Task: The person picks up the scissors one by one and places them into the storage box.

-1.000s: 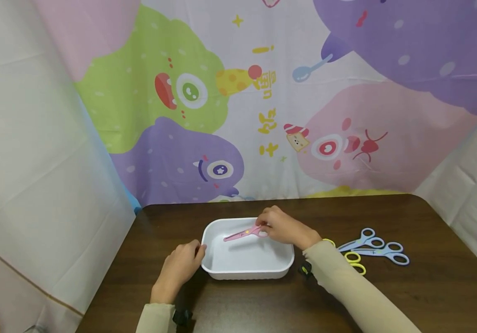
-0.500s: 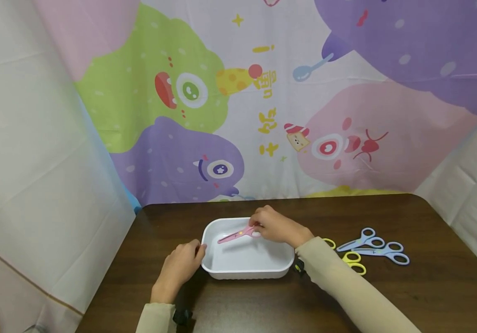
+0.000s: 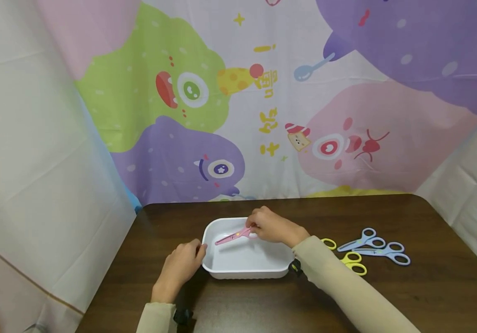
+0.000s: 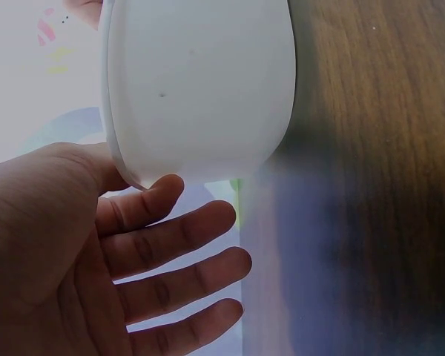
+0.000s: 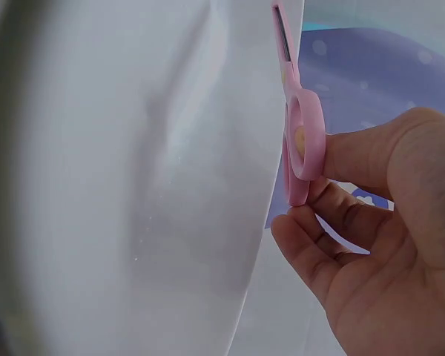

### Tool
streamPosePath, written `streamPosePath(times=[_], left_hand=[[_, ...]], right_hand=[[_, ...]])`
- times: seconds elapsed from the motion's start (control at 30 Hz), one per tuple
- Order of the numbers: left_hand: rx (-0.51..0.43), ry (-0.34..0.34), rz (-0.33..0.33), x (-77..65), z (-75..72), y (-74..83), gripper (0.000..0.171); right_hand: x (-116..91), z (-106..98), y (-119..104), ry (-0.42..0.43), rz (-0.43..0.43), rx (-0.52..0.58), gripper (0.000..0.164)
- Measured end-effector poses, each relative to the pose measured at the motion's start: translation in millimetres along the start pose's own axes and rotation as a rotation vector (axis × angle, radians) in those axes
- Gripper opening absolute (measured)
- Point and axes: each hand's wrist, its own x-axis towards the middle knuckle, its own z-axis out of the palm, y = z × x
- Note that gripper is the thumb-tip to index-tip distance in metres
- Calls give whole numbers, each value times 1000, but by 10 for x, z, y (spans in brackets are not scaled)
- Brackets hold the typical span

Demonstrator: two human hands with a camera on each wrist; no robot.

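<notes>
My right hand holds a pair of pink scissors by the handle loops, over the white tray. The blades point left and look closed. In the right wrist view, thumb and fingertips pinch the pink loops, and a shadow falls on the tray's inner floor. My left hand is at the tray's left end. There, in the left wrist view, thumb and index finger pinch the tray's rim, while the other fingers spread apart below it.
To the right of the tray lie two light blue scissors, overlapping. Beside them are yellow scissors handles, partly hidden by my right sleeve. A printed cloth hangs behind the dark wooden table.
My right hand has moved a little to the left over the tray, carrying the pink scissors. The left hand stays at the tray's left end.
</notes>
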Motion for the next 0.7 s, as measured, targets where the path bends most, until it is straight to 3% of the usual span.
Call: streamPosePath(times=[0.7], left_hand=[[-6, 15, 11, -5, 9, -9, 22]], right_hand=[[101, -31, -59, -46, -38, -26, 13]])
